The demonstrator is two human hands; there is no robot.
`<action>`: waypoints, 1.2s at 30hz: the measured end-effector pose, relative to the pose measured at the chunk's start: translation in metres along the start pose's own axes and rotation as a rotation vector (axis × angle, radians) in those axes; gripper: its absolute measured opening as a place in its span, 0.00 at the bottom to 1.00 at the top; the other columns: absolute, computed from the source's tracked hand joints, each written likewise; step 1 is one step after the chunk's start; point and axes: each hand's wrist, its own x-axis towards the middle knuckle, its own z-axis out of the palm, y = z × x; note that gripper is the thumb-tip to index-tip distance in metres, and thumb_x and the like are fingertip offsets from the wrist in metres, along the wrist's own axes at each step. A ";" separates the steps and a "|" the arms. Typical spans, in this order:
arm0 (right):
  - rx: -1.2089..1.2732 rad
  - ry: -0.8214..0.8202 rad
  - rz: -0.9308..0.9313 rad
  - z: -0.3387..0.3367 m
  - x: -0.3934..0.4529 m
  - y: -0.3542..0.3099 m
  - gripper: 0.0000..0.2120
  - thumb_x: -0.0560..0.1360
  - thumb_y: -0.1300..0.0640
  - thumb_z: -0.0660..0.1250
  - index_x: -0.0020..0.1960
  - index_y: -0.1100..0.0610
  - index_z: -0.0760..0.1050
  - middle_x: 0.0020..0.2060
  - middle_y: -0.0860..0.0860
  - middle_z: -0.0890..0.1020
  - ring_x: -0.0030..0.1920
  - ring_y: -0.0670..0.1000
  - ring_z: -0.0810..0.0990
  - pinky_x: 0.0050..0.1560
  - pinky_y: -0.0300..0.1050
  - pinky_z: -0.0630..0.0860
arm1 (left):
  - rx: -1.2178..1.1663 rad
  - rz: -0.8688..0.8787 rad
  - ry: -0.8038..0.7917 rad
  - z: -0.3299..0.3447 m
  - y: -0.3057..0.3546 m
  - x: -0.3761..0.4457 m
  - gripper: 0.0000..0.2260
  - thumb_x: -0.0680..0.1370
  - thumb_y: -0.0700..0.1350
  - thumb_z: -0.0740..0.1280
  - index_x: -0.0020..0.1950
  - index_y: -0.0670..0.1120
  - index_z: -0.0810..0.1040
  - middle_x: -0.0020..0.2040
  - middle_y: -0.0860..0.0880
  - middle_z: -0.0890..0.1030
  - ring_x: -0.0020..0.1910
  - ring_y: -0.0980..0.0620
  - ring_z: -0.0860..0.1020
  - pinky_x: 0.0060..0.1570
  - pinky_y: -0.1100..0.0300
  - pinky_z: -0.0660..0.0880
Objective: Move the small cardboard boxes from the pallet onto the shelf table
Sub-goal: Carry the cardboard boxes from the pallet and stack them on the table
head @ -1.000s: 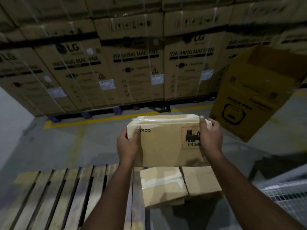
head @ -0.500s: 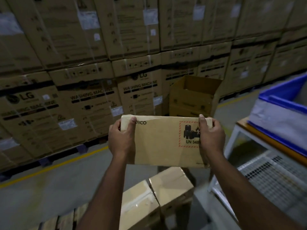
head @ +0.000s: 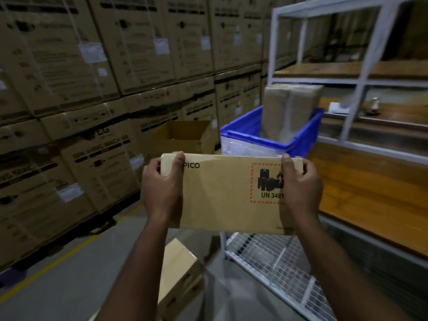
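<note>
Standing clear of everything around it, a flat rectangular brown cardboard box (head: pixel 228 193) is held up in the air in front of the person, its long top edge level and its lower edge hanging above a white wire-mesh lower shelf (head: pixel 275 265) of the white metal-framed shelf table (head: pixel 361 89). To the right, the orange-brown wooden counter (head: pixel 370 188) of that shelf table lies bare near the box. Behind the box sits a blue plastic crate (head: pixel 273 137) with a tall wrapped brown carton (head: pixel 289 110) standing in it. Open grey floor with a yellow line (head: pixel 60 258) runs along the left, bounded by a wall of stacked large brown cartons (head: pixel 92 89); an open-topped brown carton (head: pixel 183 137) rests on the floor before them. Another small brown cardboard box (head: pixel 180 274) shows below, between the forearms. The held box reads "PICO" at upper left and carries a red hatched-border label with battery symbols and "UN 3481". One stacked carton shows "LG"; other print is too blurred to read. The left hand (head: pixel 162 188) grips the box's left end, thumb across the front and fingers wrapped behind. The right hand (head: pixel 301 188) clamps the right end likewise, thumb on the label.
</note>
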 end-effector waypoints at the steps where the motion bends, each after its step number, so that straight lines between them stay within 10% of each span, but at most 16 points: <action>1: -0.009 0.053 -0.011 -0.018 0.007 0.002 0.17 0.78 0.39 0.63 0.57 0.51 0.74 0.41 0.46 0.82 0.39 0.45 0.82 0.38 0.48 0.80 | -0.002 0.020 -0.016 0.013 0.011 -0.008 0.27 0.69 0.78 0.61 0.52 0.58 0.77 0.52 0.52 0.81 0.47 0.51 0.81 0.49 0.43 0.81; 19: -0.259 0.526 -0.038 -0.201 0.110 0.055 0.21 0.79 0.36 0.59 0.65 0.47 0.71 0.46 0.47 0.82 0.44 0.50 0.82 0.41 0.53 0.82 | -0.225 0.233 -0.579 0.247 0.105 -0.080 0.31 0.66 0.75 0.68 0.56 0.53 0.79 0.54 0.52 0.79 0.50 0.53 0.79 0.51 0.48 0.79; 28: -0.312 0.368 0.121 -0.207 0.181 0.069 0.31 0.75 0.42 0.70 0.72 0.50 0.61 0.52 0.49 0.79 0.48 0.51 0.82 0.40 0.49 0.81 | -0.287 0.117 -0.834 0.339 0.119 -0.052 0.35 0.60 0.70 0.76 0.58 0.54 0.72 0.55 0.55 0.81 0.52 0.54 0.81 0.52 0.45 0.82; 36: -0.144 0.185 0.185 -0.213 0.237 0.075 0.38 0.69 0.54 0.79 0.73 0.52 0.61 0.54 0.49 0.79 0.48 0.44 0.81 0.38 0.40 0.78 | -0.229 0.170 -1.174 0.398 0.125 -0.009 0.30 0.67 0.54 0.81 0.66 0.48 0.76 0.57 0.53 0.81 0.54 0.56 0.79 0.46 0.61 0.76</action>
